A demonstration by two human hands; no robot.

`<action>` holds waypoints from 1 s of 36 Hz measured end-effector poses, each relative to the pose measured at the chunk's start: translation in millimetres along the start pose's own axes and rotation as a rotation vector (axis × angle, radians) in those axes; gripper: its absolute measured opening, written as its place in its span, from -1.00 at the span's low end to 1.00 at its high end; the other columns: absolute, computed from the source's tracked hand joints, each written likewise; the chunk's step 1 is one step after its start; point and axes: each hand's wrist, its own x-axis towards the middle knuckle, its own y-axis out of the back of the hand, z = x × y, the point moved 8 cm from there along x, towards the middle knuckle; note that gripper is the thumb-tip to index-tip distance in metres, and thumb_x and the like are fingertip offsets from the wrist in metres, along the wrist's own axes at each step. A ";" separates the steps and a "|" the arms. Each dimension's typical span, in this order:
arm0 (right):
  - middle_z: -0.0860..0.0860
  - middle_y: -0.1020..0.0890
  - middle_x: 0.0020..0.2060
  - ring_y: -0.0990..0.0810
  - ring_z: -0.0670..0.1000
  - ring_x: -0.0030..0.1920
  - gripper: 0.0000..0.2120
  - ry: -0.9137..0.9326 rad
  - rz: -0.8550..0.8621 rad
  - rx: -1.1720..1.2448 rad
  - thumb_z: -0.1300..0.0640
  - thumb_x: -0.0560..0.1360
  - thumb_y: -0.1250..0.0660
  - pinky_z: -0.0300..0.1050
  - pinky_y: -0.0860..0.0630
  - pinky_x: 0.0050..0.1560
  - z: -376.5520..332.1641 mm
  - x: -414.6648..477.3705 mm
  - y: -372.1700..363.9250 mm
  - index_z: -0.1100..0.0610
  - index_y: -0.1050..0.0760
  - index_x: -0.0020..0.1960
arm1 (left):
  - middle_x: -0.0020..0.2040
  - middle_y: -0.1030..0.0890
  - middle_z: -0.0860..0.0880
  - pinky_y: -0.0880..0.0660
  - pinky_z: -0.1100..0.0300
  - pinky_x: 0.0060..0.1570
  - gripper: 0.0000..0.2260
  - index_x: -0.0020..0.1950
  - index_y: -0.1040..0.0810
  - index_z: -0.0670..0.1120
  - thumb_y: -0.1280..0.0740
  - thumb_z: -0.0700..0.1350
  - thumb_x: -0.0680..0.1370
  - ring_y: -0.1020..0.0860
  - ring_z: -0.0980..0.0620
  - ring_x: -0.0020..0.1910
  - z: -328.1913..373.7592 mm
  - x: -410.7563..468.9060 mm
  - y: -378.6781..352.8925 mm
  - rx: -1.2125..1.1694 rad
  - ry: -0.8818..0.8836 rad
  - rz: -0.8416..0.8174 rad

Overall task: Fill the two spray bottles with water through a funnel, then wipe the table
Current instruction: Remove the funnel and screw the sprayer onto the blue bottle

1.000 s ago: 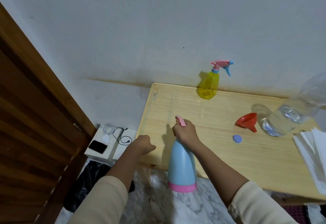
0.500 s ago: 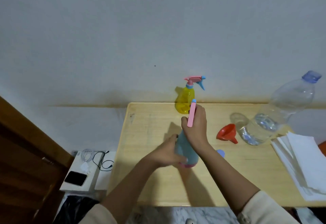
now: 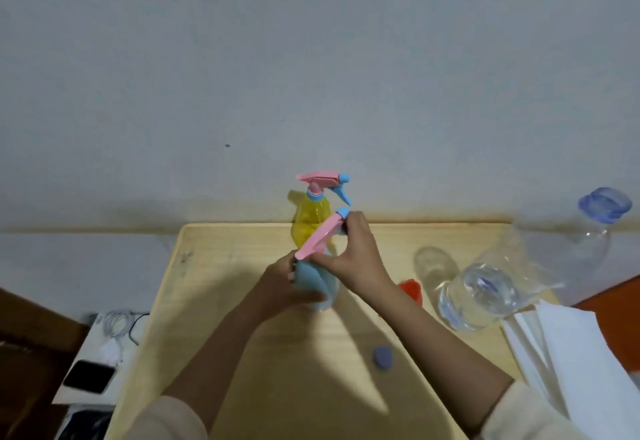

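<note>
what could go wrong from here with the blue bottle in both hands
1. The right hand grips the blue bottle by its spray head, just in front of the yellow bottle; a jerk could topple that one.
2. The funnel lies by the right wrist and might get swept aside.
3. The water bottle sits beside the paper; a spill while pouring would soak it.

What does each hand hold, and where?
Left hand grips the blue plastic spray bottle by its body; right hand holds its pink spray head.
</note>
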 end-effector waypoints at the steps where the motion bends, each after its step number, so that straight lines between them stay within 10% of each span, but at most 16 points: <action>1: 0.00 -0.39 -0.04 -0.38 -0.06 -0.02 -0.49 0.020 0.001 0.003 0.09 0.27 -0.56 -0.45 -0.30 -0.13 -4.2 2.8 -8.7 0.09 -0.31 0.05 | 0.00 -0.63 0.13 -0.51 0.39 -0.14 -0.44 0.08 -0.48 0.16 -0.63 -0.20 0.22 -0.60 0.21 -0.03 -4.9 2.4 7.8 0.012 0.006 0.005; 8: 0.19 -0.51 -0.19 -0.49 0.14 -0.15 -0.60 0.251 0.319 -0.065 0.08 0.34 -0.47 -0.04 -0.51 -0.15 -41.8 18.0 -60.4 0.23 -0.35 0.00 | 0.05 -0.49 0.17 -0.45 0.48 -0.09 -0.32 0.18 -0.39 0.03 -0.60 0.02 0.13 -0.48 0.23 0.03 -28.8 12.6 67.7 0.058 0.034 0.237; 11: 0.17 -0.49 -0.22 -0.49 0.15 -0.19 -0.59 0.252 0.368 -0.072 0.13 0.32 -0.50 -0.07 -0.45 -0.17 -49.9 27.4 -77.5 0.19 -0.31 -0.03 | 0.11 -0.52 -0.09 -0.58 0.04 -0.03 -0.18 0.21 -0.45 -0.08 -0.55 0.20 0.04 -0.53 -0.01 0.08 -44.3 22.3 92.5 0.118 0.040 0.334; 20: 0.18 -0.44 -0.26 -0.42 0.15 -0.22 -0.63 0.135 0.482 -0.125 0.18 0.27 -0.54 -0.02 -0.41 -0.20 -44.0 66.2 -105.0 0.33 -0.42 -0.12 | 0.15 -0.51 -0.09 -0.56 -0.01 0.02 -0.36 0.22 -0.40 -0.11 -0.59 -0.19 0.22 -0.52 -0.14 0.15 -37.6 48.0 123.3 -0.030 -0.019 0.348; 26: 0.19 -0.44 -0.15 -0.37 0.09 -0.09 -0.54 -0.002 0.464 -0.038 0.12 0.24 -0.54 -0.14 -0.31 -0.04 -25.8 79.3 -111.4 0.33 -0.41 -0.04 | 0.13 -0.54 0.02 -0.48 0.41 -0.05 -0.38 0.20 -0.38 0.02 -0.51 0.04 0.19 -0.53 0.11 0.05 -31.7 63.5 121.3 -0.055 -0.078 0.260; 36: 0.17 -0.44 0.08 -0.39 0.10 0.14 -0.40 -0.124 0.449 0.049 0.12 0.31 -0.53 -0.15 -0.33 0.18 -18.6 80.4 -111.7 0.31 -0.36 0.23 | 0.07 -0.53 0.18 -0.43 0.42 -0.05 -0.47 0.10 -0.40 0.19 -0.45 0.13 0.16 -0.51 0.43 -0.03 -27.3 83.0 120.4 -0.126 -0.162 0.170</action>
